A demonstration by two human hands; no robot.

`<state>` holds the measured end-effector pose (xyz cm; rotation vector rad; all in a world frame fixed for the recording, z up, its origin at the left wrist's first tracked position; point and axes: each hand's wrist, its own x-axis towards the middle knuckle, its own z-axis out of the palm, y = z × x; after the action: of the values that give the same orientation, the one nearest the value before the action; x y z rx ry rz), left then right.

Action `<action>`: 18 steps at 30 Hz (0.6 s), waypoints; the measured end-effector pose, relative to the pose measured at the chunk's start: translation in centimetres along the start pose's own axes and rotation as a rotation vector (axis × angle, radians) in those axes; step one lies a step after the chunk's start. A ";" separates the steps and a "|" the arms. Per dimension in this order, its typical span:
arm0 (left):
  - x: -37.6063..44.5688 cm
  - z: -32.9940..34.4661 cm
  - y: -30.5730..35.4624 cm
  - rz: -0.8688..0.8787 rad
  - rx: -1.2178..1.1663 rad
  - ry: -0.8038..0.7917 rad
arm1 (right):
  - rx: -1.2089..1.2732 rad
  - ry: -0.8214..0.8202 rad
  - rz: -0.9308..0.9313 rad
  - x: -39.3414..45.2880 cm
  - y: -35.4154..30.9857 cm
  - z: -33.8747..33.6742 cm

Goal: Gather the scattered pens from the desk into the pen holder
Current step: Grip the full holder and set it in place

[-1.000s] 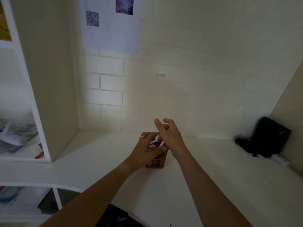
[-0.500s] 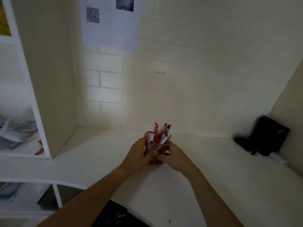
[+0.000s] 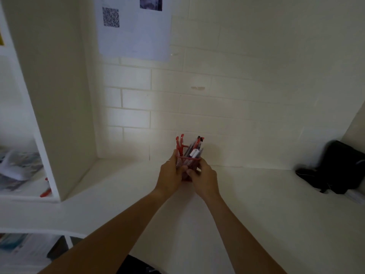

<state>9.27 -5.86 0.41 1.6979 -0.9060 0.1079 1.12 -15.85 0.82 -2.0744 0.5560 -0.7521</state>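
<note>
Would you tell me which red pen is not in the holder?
The red pen lying on the left shelf; the other pens stand in the red holder gripped by the left hand and right hand.

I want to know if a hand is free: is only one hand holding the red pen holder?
No: the left hand and the right hand both grip the red pen holder from either side.

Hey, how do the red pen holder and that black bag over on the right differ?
The pen holder is red see-through mesh; the black bag is dark and opaque. The pen holder is gripped by the left hand and right hand mid-desk; the black bag sits untouched at the right corner. The pen holder looks smaller. Both are over the white desk.
</note>
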 end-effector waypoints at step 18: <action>2.6 1.1 -5.4 -0.134 0.035 -0.010 | 0.040 0.068 -0.037 2.8 2.1 4.3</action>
<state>14.00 -7.84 -2.90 1.7880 -0.7991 0.0247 5.83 -16.37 -2.08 -2.0333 0.5379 -0.8514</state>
